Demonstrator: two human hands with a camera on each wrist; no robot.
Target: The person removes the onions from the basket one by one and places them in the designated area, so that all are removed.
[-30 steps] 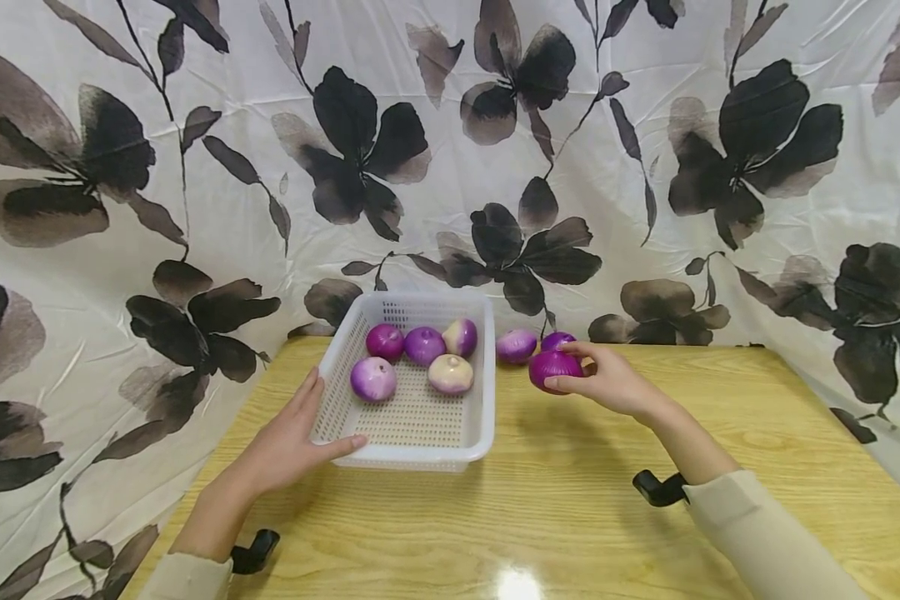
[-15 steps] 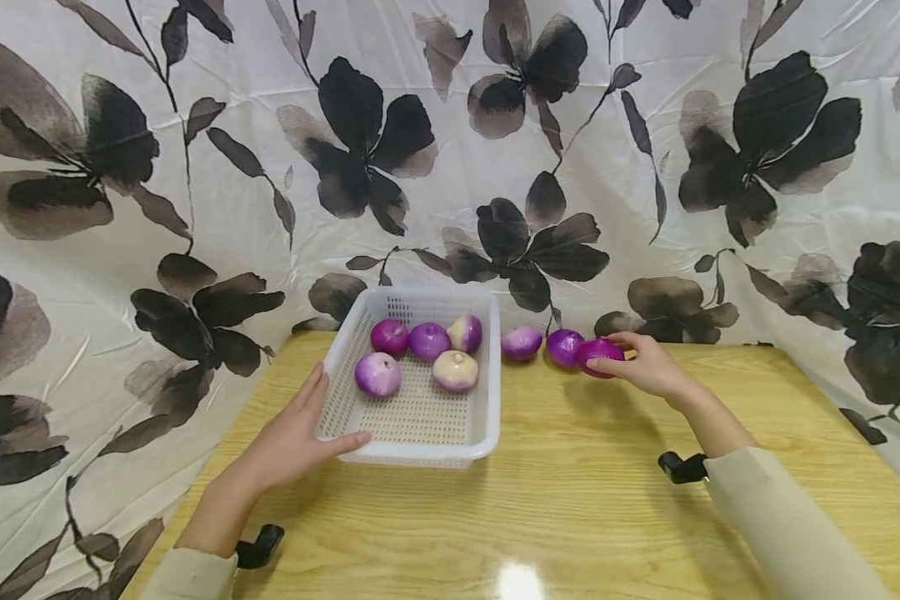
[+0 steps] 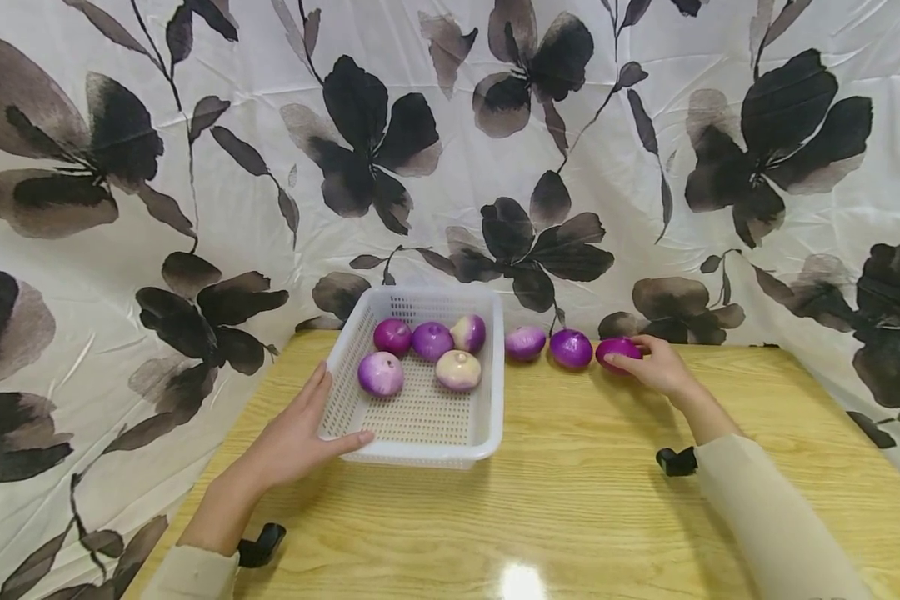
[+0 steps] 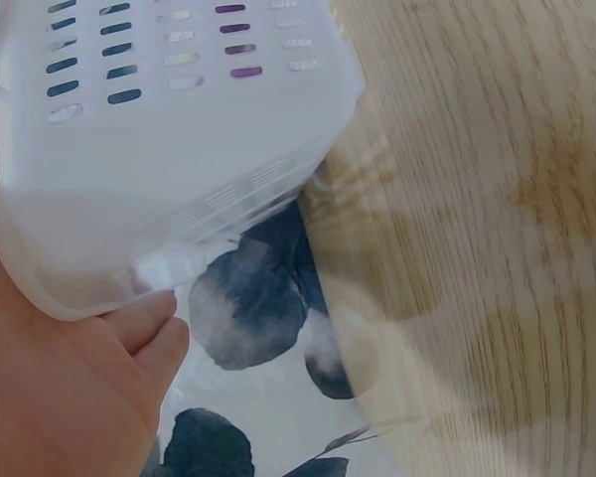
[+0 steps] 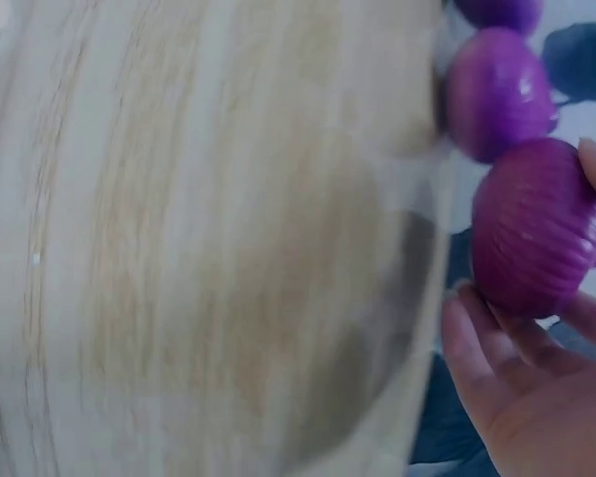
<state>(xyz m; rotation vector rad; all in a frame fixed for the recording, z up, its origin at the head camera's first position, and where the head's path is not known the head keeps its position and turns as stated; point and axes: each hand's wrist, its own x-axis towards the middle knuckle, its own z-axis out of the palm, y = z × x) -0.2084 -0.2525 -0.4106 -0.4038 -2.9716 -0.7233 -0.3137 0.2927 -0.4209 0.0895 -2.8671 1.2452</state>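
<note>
The right hand (image 3: pixel 656 365) curls its fingers round a deep-purple ribbed onion (image 3: pixel 617 350) at the back of the yellow wooden worktop (image 3: pixel 585 500), last in a row with two other purple onions (image 3: pixel 571 347) just beside the floral cloth backdrop (image 3: pixel 450 150). The left hand (image 3: pixel 296 433) lies with straight fingers against the near left corner of the white perforated plastic basket (image 3: pixel 420 454), apparently steadying it; five purple-and-white onions (image 3: pixel 381 373) sit inside.
</note>
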